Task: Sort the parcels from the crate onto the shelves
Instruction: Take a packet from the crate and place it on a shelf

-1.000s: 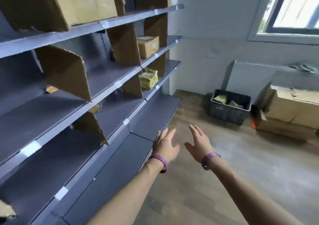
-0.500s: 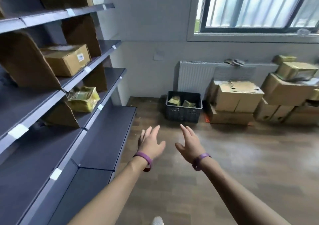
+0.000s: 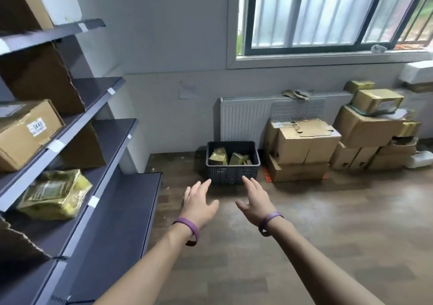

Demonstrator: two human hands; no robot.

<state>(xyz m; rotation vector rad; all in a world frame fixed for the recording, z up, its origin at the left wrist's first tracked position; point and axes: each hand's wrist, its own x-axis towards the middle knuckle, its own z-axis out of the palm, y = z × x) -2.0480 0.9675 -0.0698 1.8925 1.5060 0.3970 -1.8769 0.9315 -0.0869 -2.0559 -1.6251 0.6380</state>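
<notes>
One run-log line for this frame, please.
phase: pre-pick, facing crate | left hand: open, empty | right hand: open, empty | parcels: in crate

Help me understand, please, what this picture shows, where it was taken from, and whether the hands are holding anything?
There is no machine here. A person wears a wide-angle camera on the head, so the picture looks forward and down over their own arms. The left hand and the right hand reach forward with straight fingers and hold nothing. Each wrist has a purple wristband.

Ahead, on the wooden floor, a dark plastic crate stands in front of a white radiator. It holds yellow-wrapped parcels. Stacked cardboard boxes stand to its right.

On the left are grey shelves. One carries a labelled cardboard box, and the shelf below it holds a crumpled yellow parcel.
</notes>
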